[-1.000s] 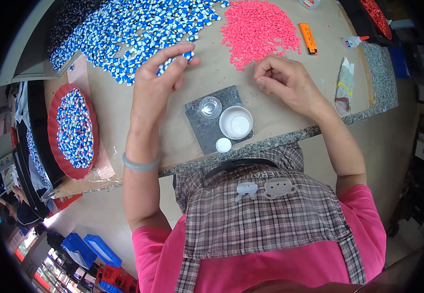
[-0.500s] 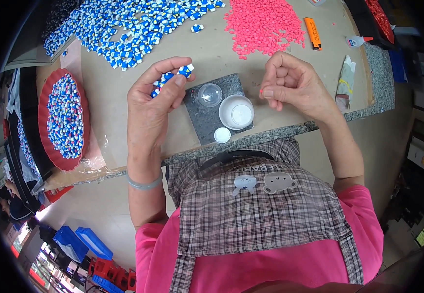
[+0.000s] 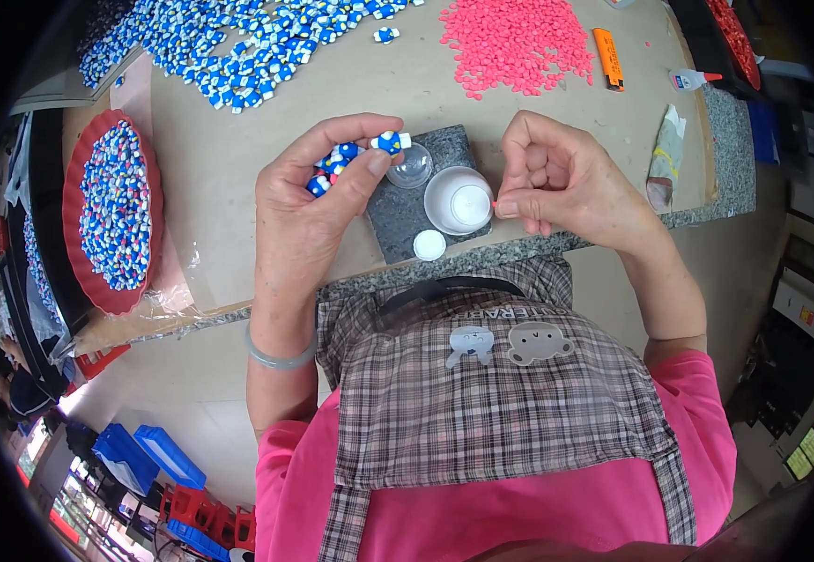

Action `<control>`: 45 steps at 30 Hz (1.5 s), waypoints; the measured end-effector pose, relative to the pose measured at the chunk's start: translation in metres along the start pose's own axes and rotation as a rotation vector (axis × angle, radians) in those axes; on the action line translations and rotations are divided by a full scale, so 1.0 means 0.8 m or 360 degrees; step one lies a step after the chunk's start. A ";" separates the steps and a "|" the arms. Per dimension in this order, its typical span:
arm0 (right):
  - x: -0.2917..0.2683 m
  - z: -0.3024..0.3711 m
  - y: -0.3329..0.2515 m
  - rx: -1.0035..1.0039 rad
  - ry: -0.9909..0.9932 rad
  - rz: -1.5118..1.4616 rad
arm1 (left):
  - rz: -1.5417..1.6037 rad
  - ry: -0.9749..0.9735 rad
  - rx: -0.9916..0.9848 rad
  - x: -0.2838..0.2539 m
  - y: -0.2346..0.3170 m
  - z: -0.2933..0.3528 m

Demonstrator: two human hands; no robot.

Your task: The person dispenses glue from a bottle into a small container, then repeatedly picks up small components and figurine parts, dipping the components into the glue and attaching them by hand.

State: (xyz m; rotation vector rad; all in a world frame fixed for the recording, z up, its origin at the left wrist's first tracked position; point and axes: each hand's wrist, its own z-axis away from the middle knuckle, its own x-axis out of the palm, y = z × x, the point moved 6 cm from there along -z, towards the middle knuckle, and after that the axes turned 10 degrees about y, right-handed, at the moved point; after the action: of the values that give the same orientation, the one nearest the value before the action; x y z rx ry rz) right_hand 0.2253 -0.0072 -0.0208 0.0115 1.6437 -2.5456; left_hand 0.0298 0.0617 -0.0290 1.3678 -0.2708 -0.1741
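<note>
My left hand [image 3: 309,197] is closed around several small blue-and-white pieces [image 3: 321,182]. Between its thumb and forefinger sits one blue-and-white piece [image 3: 387,142] with a yellow spot, its white end pointing right. My right hand [image 3: 566,183] pinches a tiny pinkish-red piece [image 3: 495,205] at the right rim of a white cup [image 3: 434,208]. The cup stands on a dark stone slab [image 3: 390,217], white inside. Behind it on the slab is a small clear round dish [image 3: 413,169], partly behind my left fingers. A small white round lid-like thing [image 3: 429,245] lies at the slab's front.
Blue-and-white pieces [image 3: 238,56] are spread at the back left, with a heap of pink pieces [image 3: 519,47] to their right. A red scalloped tray [image 3: 74,206] of pieces stands left. An orange lighter-shaped object [image 3: 607,59] and a glue bottle [image 3: 688,81] lie back right.
My right hand has lowered leftward, bringing the pinkish-red piece to the cup's rim. My left hand has shifted right, and its pinched piece now points right over the clear dish.
</note>
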 end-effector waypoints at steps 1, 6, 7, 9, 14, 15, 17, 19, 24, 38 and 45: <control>0.000 0.000 0.000 -0.0001 0.0008 0.0020 | 0.0002 0.0003 -0.0001 0.000 0.000 0.001; 0.003 -0.001 -0.003 0.0008 0.0019 0.0079 | -0.0124 -0.0044 0.0070 0.008 0.010 0.011; 0.003 0.000 -0.003 0.0014 0.0033 0.0112 | -0.0122 -0.0044 0.0069 0.009 0.011 0.012; 0.003 0.000 -0.002 0.0028 0.0042 0.0110 | -0.0228 -0.0107 0.0165 0.014 0.015 0.013; 0.004 0.001 -0.003 0.0041 0.0033 0.0136 | -0.0320 -0.0163 0.0415 0.021 0.021 0.016; 0.004 0.001 -0.004 0.0007 0.0022 0.0102 | -0.0348 -0.0182 0.0462 0.024 0.023 0.016; 0.004 0.002 -0.008 -0.0031 0.0003 0.0067 | -0.0364 -0.0207 0.0484 0.027 0.026 0.019; 0.003 0.005 -0.015 -0.0017 -0.0047 -0.0072 | -0.0380 -0.0235 0.0506 0.033 0.027 0.021; -0.009 0.002 -0.019 -0.0205 0.0162 -0.0048 | -0.0493 -0.0129 0.0600 0.027 0.035 0.019; -0.030 0.010 -0.035 -0.0545 0.0554 0.0373 | -0.0286 0.0512 0.0443 -0.069 0.034 0.011; -0.048 -0.006 -0.038 -0.0917 0.0837 0.1011 | -0.0263 0.0507 0.0284 -0.067 0.025 0.017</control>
State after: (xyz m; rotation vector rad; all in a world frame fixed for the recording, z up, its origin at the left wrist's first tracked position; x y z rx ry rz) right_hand 0.2605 0.0130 0.0072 1.0355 2.0446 -1.6133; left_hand -0.0258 0.0679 -0.0114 1.5713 0.0961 -0.0680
